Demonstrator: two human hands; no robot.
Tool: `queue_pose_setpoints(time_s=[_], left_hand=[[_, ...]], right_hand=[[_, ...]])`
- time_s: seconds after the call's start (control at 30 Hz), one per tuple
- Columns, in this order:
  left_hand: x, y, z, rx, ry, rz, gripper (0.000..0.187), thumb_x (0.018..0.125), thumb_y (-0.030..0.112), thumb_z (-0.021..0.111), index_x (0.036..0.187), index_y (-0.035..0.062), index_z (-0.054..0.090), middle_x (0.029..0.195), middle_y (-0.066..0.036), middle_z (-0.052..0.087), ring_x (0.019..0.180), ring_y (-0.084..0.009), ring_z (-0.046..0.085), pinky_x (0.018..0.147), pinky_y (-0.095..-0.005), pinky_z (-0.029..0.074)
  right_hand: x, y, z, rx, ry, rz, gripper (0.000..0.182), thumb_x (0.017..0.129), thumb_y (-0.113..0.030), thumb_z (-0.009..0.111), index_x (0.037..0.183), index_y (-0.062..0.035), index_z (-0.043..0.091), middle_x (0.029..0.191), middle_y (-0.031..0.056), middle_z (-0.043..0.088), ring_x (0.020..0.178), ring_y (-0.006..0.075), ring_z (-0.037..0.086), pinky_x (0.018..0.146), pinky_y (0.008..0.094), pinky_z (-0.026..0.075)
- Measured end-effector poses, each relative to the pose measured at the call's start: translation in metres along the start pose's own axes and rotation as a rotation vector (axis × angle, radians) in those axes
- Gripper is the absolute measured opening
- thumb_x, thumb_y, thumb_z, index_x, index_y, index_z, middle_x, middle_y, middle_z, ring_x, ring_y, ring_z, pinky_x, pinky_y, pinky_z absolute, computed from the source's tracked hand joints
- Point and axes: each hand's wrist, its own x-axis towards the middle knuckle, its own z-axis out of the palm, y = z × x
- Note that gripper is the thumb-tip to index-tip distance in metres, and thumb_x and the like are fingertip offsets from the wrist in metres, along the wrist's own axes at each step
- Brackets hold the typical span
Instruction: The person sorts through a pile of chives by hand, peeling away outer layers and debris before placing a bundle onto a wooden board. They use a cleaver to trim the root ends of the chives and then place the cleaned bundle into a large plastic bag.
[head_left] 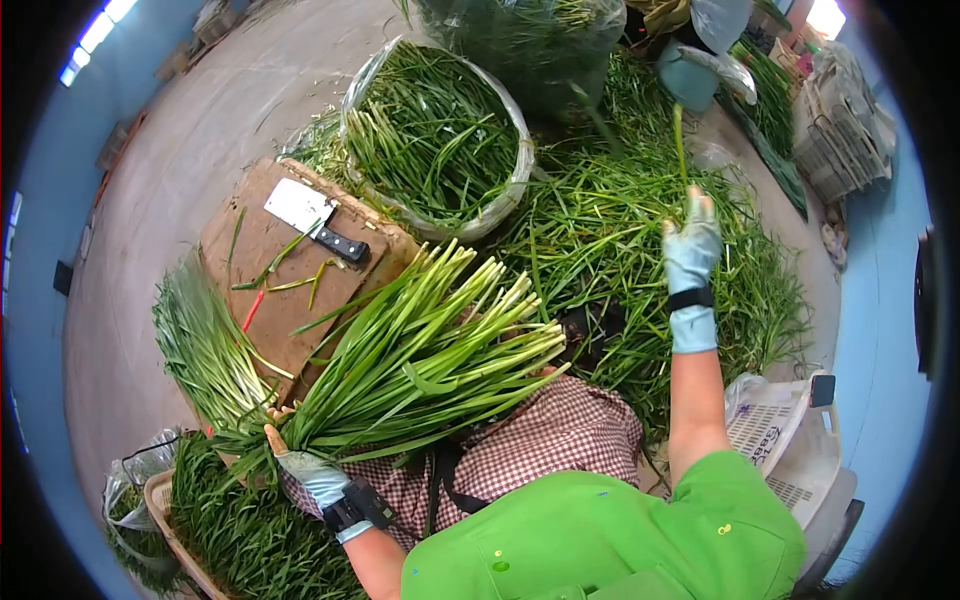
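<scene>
Left hand (310, 475) clamps bundle (420, 360) across lap, by the board's (290, 290) near edge. Right hand (692, 250) pinches one stalk (680, 150) above the heap (640, 230). Best lay it cut ends flush; keep grip firm.

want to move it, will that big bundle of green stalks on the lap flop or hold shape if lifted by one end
Likely to sag: the bundle is long, loose, and held by the left hand at one end only. The stalks fan apart untied, so some may slip out. Probably light.
</scene>
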Motion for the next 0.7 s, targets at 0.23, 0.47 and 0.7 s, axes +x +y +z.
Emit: queue_pose_setpoints(time_s=[0.23, 0.47, 0.7], left_hand=[[-0.007, 0.005, 0.024, 0.172, -0.017, 0.088, 0.032, 0.089, 0.026, 0.049, 0.111, 0.0028, 0.051, 0.097, -0.007, 0.058, 0.091, -0.0151, 0.055, 0.084, -0.0304, 0.045], [-0.009, 0.01, 0.026, 0.195, 0.013, 0.116, 0.029, 0.087, 0.025, 0.051, 0.105, 0.002, 0.054, 0.093, -0.006, 0.058, 0.085, -0.0144, 0.055, 0.079, -0.0286, 0.046], [-0.009, 0.002, 0.023, 0.168, 0.07, 0.107, 0.031, 0.087, 0.025, 0.052, 0.106, 0.0017, 0.055, 0.093, -0.006, 0.059, 0.08, -0.0153, 0.057, 0.074, -0.0284, 0.048]], right_hand=[[-0.04, -0.144, -0.023, 0.872, -0.875, -0.583, 0.033, 0.076, -0.034, 0.06, 0.062, -0.0048, 0.063, 0.061, 0.0122, 0.057, 0.056, 0.0284, 0.055, 0.053, 0.0386, 0.043], [-0.067, -0.196, -0.023, 1.042, -1.056, -0.635, 0.016, 0.075, -0.021, 0.063, 0.079, -0.0057, 0.065, 0.064, 0.0103, 0.061, 0.06, 0.0258, 0.059, 0.058, 0.0346, 0.047], [-0.016, -0.139, -0.025, 1.602, -1.202, 0.27, 0.014, 0.084, -0.011, 0.054, 0.086, -0.0002, 0.062, 0.071, 0.0058, 0.063, 0.058, 0.0109, 0.058, 0.053, 0.0238, 0.047]])
